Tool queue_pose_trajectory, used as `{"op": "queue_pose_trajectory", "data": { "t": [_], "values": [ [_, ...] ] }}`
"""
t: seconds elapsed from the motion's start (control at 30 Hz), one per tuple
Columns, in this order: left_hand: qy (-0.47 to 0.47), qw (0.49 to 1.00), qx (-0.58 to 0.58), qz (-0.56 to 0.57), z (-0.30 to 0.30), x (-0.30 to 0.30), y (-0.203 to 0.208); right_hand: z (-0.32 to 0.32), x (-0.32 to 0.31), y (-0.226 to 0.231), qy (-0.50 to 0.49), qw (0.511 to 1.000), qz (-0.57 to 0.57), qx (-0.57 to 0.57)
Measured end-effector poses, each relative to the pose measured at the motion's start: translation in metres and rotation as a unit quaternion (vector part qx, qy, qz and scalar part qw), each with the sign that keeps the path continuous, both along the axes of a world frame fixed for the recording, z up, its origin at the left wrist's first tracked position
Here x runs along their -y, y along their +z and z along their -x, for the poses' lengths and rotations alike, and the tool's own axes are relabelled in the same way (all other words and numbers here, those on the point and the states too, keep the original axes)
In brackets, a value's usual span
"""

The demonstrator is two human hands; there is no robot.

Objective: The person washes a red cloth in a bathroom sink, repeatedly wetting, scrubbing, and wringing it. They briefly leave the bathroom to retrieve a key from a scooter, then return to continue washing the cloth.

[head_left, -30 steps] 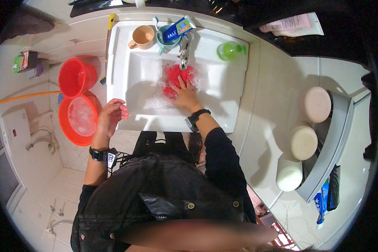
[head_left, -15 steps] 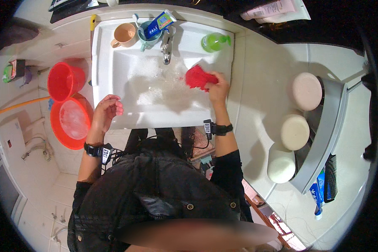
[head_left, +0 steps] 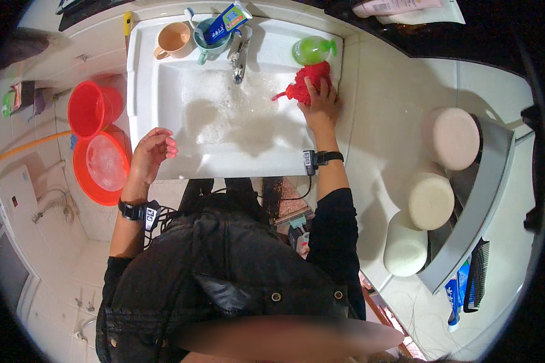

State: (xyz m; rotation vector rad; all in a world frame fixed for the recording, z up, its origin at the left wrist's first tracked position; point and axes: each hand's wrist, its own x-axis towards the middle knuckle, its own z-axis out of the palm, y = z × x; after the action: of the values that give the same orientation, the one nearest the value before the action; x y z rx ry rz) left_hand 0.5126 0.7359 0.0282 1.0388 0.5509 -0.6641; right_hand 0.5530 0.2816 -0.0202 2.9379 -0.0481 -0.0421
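Note:
A red shaggy cloth [head_left: 312,83] lies bunched on the right side of the white sink [head_left: 143,121], just in front of a green pump bottle [head_left: 312,51]. My right hand [head_left: 318,106] grips it from above, fingers spread over the fabric. A thin red strip of it points left over the basin. My left hand [head_left: 154,152] hovers by the sink's front left edge, fingers loosely bent, with nothing in it. Cloudy, sudsy water [head_left: 224,115] covers the basin floor below the chrome faucet [head_left: 238,57].
Behind the basin stand an orange mug [head_left: 174,40] and a blue-green mug [head_left: 214,45] holding a toothpaste tube [head_left: 227,23] and a toothbrush. Left are a red bucket [head_left: 89,109] and a red basin [head_left: 82,175] of suds. Rounded canisters [head_left: 431,201] line a grey shelf at right.
My right hand has carried the red cloth from above the basin up and right to the sink's side, near the pump bottle. My left hand has barely moved.

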Motion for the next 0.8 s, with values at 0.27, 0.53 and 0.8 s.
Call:
{"op": "queue_pose_trajectory", "data": {
  "t": [0.27, 0.53, 0.8],
  "values": [
    [0.012, 1.0, 0.012, 0.024, 0.0, 0.002, 0.004, 0.02, 0.004, -0.024, -0.054, 0.998, -0.026, -0.021],
    [0.006, 0.999, 0.016, 0.036, 0.001, -0.015, -0.001, 0.052, -0.001, -0.016, -0.111, 0.982, -0.042, -0.145],
    [0.015, 0.999, 0.011, 0.029, 0.013, -0.038, 0.0, 0.087, -0.015, -0.007, -0.108, 0.983, -0.106, -0.102]
  ]
}}
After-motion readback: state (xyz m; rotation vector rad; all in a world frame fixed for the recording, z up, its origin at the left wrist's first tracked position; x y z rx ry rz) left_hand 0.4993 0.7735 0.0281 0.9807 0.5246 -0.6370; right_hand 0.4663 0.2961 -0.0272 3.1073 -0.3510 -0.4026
